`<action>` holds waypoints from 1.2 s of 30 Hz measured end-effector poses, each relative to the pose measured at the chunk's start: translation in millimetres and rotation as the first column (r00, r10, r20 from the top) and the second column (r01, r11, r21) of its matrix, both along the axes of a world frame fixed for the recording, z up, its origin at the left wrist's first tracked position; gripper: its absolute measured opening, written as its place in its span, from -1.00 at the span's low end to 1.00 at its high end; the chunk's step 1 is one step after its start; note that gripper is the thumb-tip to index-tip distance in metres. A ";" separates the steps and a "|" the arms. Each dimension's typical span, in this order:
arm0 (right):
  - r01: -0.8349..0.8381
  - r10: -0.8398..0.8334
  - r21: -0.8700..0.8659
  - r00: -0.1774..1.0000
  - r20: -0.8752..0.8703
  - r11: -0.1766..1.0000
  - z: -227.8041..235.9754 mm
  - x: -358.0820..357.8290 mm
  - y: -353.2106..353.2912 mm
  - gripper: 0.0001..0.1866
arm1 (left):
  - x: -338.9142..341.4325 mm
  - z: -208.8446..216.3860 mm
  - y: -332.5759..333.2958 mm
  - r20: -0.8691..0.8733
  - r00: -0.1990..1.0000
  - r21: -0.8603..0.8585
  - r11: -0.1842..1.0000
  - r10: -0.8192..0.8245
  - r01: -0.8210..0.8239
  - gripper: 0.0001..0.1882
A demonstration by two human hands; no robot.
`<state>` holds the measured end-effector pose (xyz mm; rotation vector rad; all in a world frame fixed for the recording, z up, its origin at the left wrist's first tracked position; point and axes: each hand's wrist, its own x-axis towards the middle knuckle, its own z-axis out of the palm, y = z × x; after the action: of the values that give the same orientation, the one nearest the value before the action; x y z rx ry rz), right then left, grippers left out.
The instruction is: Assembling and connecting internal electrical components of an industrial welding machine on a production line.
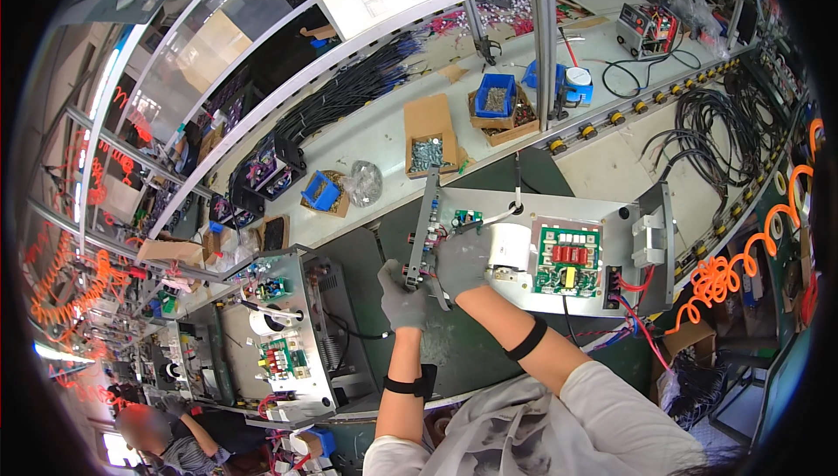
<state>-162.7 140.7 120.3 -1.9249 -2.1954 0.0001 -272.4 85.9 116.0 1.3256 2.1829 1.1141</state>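
A metal chassis [589, 210] lies in front of me, with a grey panel [425, 223] upright at its left end. My left hand [404, 300], in a grey glove, closes round the near end of that panel. Over the chassis, my right hand [463, 262], gloved too, reaches to the panel's inner side with bent fingers; what they grip is hidden. To its right stand a white cylindrical coil [509, 247] and a green circuit board [567, 258] with red parts. A small green board [467, 217] sits just beyond my right hand.
Another chassis [305, 327] stands at left. Beyond are a blue bin [496, 96], a box of screws [428, 155], a tilted blue bin [321, 191] and black cables [358, 83]. An orange coiled hose [724, 275] hangs at right. Another person [188, 441] is at lower left.
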 end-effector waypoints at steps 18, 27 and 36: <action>-0.116 0.071 -0.167 0.965 -0.254 0.979 -4.3 -1.7 9.2 -0.84 | -7.7 -13.1 -7.6 0.139 0.989 0.014 0.999 -0.053 0.052 -0.48; -0.252 0.241 -0.073 0.961 -0.139 0.965 4.6 -6.6 -60.2 -0.57 | 41.8 -73.3 -57.4 0.542 0.834 0.401 0.904 -0.104 -0.147 -0.48; -0.347 0.376 0.169 0.907 -0.190 0.923 -15.4 17.2 -80.7 -0.53 | 19.8 -88.4 -86.7 0.558 0.810 0.169 0.980 -0.182 0.104 -0.73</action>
<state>-145.6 60.0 104.9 -1.3527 -2.2996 0.1195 -252.6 -0.8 27.5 1.0036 1.5652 1.3947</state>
